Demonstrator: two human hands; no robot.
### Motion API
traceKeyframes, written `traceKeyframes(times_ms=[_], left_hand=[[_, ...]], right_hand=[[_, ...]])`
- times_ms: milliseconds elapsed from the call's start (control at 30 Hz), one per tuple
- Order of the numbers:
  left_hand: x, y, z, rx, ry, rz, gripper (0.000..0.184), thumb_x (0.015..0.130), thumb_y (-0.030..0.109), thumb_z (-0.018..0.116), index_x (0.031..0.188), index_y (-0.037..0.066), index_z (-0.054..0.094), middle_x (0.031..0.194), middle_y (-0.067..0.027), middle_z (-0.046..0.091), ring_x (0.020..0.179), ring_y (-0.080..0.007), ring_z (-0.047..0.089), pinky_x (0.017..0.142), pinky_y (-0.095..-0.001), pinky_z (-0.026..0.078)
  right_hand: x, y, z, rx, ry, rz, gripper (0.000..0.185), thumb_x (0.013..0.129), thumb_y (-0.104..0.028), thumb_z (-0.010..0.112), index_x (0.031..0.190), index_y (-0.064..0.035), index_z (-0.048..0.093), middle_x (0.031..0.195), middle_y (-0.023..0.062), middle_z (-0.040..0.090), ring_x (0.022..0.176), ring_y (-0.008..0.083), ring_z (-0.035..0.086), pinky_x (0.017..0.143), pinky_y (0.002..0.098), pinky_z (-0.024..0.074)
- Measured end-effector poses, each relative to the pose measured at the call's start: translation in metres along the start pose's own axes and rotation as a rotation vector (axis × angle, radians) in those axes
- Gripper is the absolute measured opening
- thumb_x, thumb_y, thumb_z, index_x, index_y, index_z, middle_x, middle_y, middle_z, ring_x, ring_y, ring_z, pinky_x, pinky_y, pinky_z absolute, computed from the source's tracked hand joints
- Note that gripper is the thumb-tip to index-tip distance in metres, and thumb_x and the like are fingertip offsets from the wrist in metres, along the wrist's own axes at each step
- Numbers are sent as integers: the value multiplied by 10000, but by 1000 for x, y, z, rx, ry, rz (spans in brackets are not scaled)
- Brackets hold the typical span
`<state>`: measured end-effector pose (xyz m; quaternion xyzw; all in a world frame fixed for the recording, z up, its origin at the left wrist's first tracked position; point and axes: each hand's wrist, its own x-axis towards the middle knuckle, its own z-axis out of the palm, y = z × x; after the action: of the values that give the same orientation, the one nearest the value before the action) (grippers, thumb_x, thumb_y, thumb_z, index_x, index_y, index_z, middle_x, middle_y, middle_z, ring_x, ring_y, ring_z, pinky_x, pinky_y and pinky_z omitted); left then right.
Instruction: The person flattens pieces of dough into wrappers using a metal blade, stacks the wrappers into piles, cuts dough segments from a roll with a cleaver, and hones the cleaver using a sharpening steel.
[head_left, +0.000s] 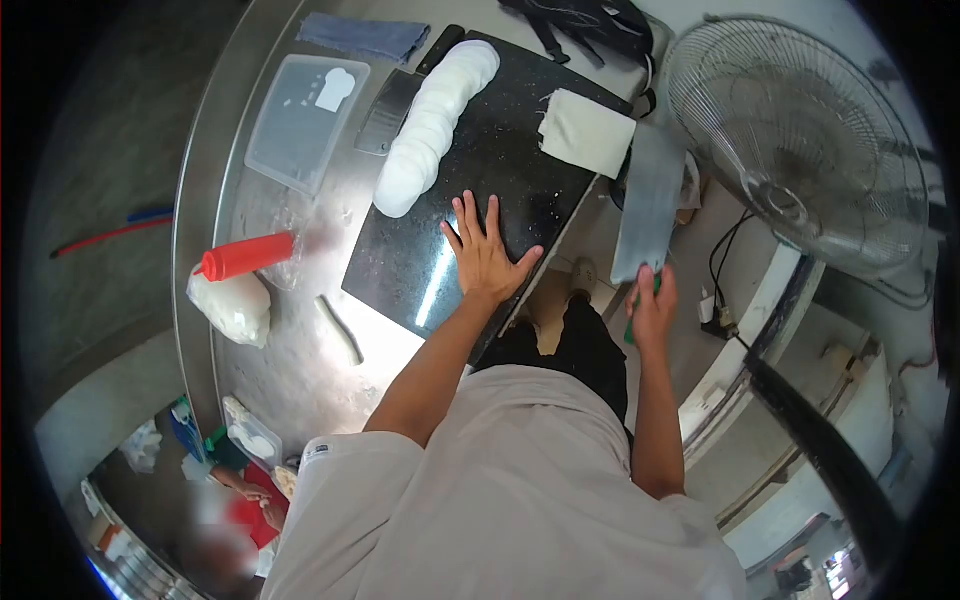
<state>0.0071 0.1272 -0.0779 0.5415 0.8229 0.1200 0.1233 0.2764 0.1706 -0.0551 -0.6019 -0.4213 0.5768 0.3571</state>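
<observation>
My left hand (482, 258) lies flat with fingers spread on a black board (520, 110), and nothing is in it. Off the board's right edge, my right hand (652, 308) grips the green handle of a wide-bladed cleaver (648, 205), its blade pointing away from me. A long overlapping row of thin white rounds (435, 130), which look like dough wrappers, lies along the board's left edge, beyond my left fingertips. Partly under that row, a second cleaver (387, 115) with a black handle rests at the board's side. A folded off-white cloth (588, 133) sits at the board's right edge.
On the steel table (300, 375) are a clear plastic container (308, 120), a blue cloth (363, 38), a red squeeze bottle (248, 257), a bagged white mass (232, 308) and a pale strip (340, 330). A large fan (800, 140) stands right. Another person's hands (255, 490) show lower left.
</observation>
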Motion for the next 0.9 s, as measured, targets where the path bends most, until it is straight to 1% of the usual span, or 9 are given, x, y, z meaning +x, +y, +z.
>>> traceKeyframes(times_ms=[167,267,367,467,600,700,733,800,900], left_hand=[[3,-3,0,-106,-38,-13,1232,702,751,733,1588,11,304,1691,-278,153,1585,-455,95,1241,-661,44],[0,-8,2,-217,-8,-2,1207,652,708,789,1541,17,354,1685,-268,193,1579,-443,149,1247,-644,69],[-4,-6,5,-275,11,-8,1150,640,702,806,1480,14,429,1664,-258,265,1567,-432,215,1246,-637,97],[0,-8,7,-306,44,-17,1104,651,754,773,1409,-1,500,1648,-245,316,1558,-421,254,1236,-641,123],[4,-8,12,-354,129,28,1072,653,749,769,1382,13,494,1633,-240,342,1548,-427,268,1236,-631,121],[-17,-10,14,-392,176,86,1045,668,753,760,1364,17,506,1627,-236,352,1546,-425,273,1236,-634,120],[-14,-12,17,-399,204,111,1041,667,758,758,1360,22,510,1626,-233,353,1547,-423,274,1235,-637,118],[-7,-12,5,-395,264,184,928,773,708,728,1347,10,516,1564,-248,415,1480,-414,374,1222,-588,203],[17,-20,13,-962,452,-33,766,861,508,738,1353,-30,501,1436,-268,486,1352,-402,481,1154,-536,328]], right_hand=[[96,-17,48,-103,-17,-171,330,1038,-356,664,1000,-49,550,662,45,597,538,139,591,490,307,432],[125,-6,63,-610,31,-398,384,1025,-373,672,1035,-5,563,779,134,684,676,304,689,622,412,506],[130,-22,65,-778,-45,-154,437,1027,-402,650,1091,24,576,909,221,715,850,449,695,759,488,516],[122,-24,81,-471,47,-205,481,1033,-446,625,1126,25,591,920,265,703,884,497,667,779,508,510],[132,2,68,-837,-9,-236,483,1052,-446,585,1120,31,610,931,290,697,860,523,647,750,529,500],[118,-9,66,-737,-37,-214,491,1051,-462,585,1086,28,608,809,232,690,739,448,666,699,499,502],[101,-22,71,-609,-21,-80,478,1048,-474,601,1009,2,601,652,123,616,575,274,622,576,407,476],[61,-39,70,-410,-19,-48,451,1054,-466,601,965,-24,595,607,52,552,515,166,547,504,340,419],[-12,-36,37,-351,25,-49,428,1057,-460,605,916,-57,577,576,-4,499,460,92,477,437,288,361]])
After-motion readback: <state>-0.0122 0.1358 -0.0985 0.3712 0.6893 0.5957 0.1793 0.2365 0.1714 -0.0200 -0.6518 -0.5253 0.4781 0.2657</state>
